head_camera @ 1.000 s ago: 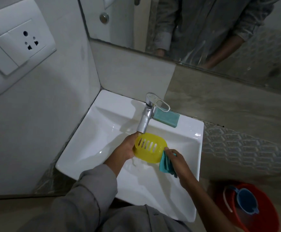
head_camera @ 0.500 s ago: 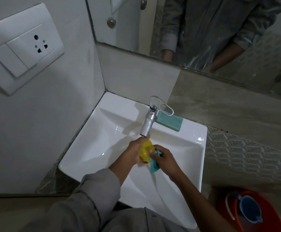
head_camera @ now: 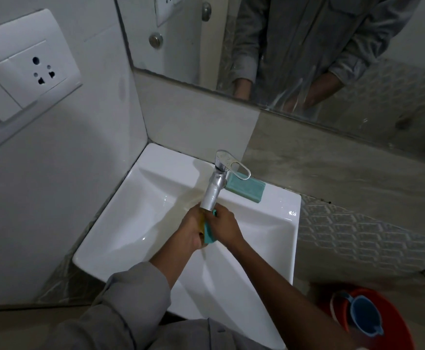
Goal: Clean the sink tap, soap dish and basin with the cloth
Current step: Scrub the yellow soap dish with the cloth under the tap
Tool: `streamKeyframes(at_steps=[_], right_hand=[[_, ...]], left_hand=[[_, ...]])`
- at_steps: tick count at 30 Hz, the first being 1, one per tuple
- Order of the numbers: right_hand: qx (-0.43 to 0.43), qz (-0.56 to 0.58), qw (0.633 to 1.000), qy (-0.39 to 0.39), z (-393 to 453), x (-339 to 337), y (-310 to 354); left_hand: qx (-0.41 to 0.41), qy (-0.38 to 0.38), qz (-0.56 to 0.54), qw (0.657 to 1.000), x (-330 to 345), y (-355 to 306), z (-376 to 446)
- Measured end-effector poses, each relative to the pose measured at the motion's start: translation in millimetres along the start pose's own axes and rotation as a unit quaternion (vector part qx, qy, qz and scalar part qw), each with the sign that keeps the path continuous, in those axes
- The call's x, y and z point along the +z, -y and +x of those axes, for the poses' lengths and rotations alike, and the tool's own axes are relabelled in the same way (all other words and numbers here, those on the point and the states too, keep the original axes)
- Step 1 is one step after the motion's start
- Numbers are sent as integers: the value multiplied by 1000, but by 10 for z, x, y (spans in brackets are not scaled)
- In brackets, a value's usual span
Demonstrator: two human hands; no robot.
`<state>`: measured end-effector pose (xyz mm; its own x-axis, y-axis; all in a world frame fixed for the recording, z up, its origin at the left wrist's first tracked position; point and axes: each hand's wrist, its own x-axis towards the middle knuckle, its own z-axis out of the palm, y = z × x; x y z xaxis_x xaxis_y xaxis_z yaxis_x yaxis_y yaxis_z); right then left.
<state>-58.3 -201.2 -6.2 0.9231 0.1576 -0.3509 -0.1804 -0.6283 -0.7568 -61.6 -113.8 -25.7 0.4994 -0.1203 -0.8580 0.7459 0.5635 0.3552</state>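
Observation:
Over the white basin [head_camera: 140, 218], just under the spout of the chrome tap [head_camera: 216, 185], my left hand [head_camera: 190, 231] holds the yellow soap dish [head_camera: 201, 227] on edge; only a thin yellow strip shows between my hands. My right hand [head_camera: 225, 227] grips the teal cloth [head_camera: 209, 234] and presses it against the dish. A green soap bar [head_camera: 248, 189] lies on the basin's back ledge, right of the tap.
A mirror [head_camera: 307, 46] runs along the wall above the basin. A white socket plate [head_camera: 21, 77] sits on the left wall. On the floor at lower right stands a red bucket [head_camera: 398, 332] with a blue mug [head_camera: 364, 315] inside.
The soap dish has turned from face-up to edge-on between my hands. My right hand with the cloth has moved in against it, right under the spout.

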Motion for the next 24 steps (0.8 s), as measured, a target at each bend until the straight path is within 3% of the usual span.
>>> streamKeyframes(at_steps=[4,9,11,15,17,20,22,24], right_hand=[[67,120,989,53,147,-75,81],[80,249,959,107,-32,-69,-22],[89,294,947,98,-117,-92,-101],[141,306,942,10,-323,-183,-263],[159,284,945,-24,-416,-236,-393],[171,166,971,-25,-501,-339,-587],[164,40,986,18,-537,-422,-706],[150,-104,978,100,-577,-469,-773]], left_hand=[[21,-9,-14,1000,-49,12,6],[-17,29,-68,997,-177,-15,104],[-35,54,-57,996,-220,-34,132],[-48,108,-12,993,-290,-16,99],[-61,137,-16,989,-324,-18,73],[-65,133,-21,989,-397,-46,83],[-76,145,-30,986,-443,-66,110],[-84,171,-23,981,-480,-91,125]])
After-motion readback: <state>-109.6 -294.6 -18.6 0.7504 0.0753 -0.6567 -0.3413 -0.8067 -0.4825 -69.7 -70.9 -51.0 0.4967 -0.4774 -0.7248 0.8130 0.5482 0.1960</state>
